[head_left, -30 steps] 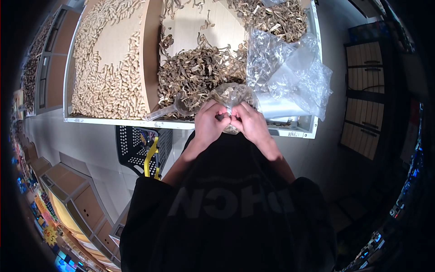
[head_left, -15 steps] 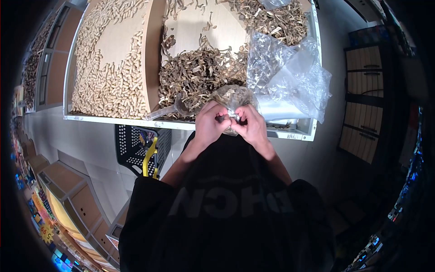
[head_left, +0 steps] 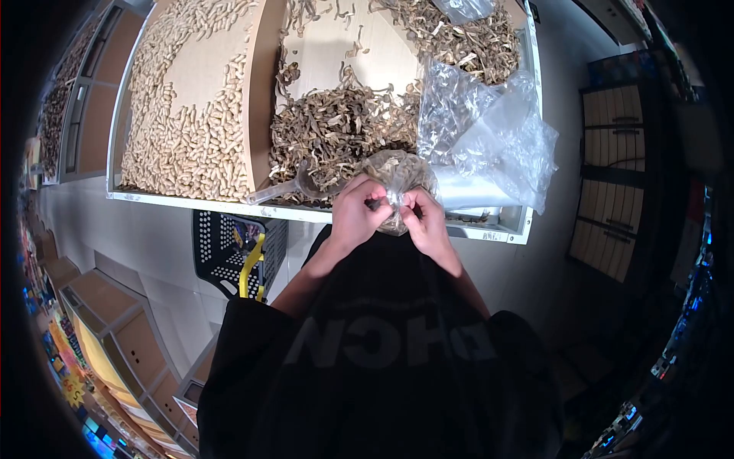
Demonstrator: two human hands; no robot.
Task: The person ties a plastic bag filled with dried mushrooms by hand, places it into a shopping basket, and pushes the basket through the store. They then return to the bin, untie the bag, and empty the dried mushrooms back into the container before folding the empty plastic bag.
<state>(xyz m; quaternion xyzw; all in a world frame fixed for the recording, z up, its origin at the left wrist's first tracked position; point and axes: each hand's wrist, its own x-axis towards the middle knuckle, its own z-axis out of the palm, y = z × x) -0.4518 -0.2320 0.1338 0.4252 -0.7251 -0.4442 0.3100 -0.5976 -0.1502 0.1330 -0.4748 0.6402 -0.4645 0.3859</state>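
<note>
A clear plastic bag (head_left: 396,166) filled with dried mushrooms is at the front edge of the display bin. My left hand (head_left: 356,210) pinches the gathered neck of the bag from the left. From the right, my right hand (head_left: 425,222) grips the same twisted neck, thumb and fingers pressed together. A clear scoop (head_left: 304,183) lies beside my left hand, its handle pointing left. Behind the bag spreads a heap of dried mushrooms (head_left: 329,126).
Peanuts (head_left: 206,149) fill the compartment left of a wooden divider (head_left: 258,99). Loose clear plastic bags (head_left: 497,138) and a plastic roll (head_left: 466,189) lie at the bin's right. A black shopping basket (head_left: 229,252) with a yellow handle stands on the floor, near dark cabinets (head_left: 612,183) at far right.
My hands have drawn slightly apart at the bag's neck, the right one shifting a little lower. The bag stays between them. The view has tilted slightly.
</note>
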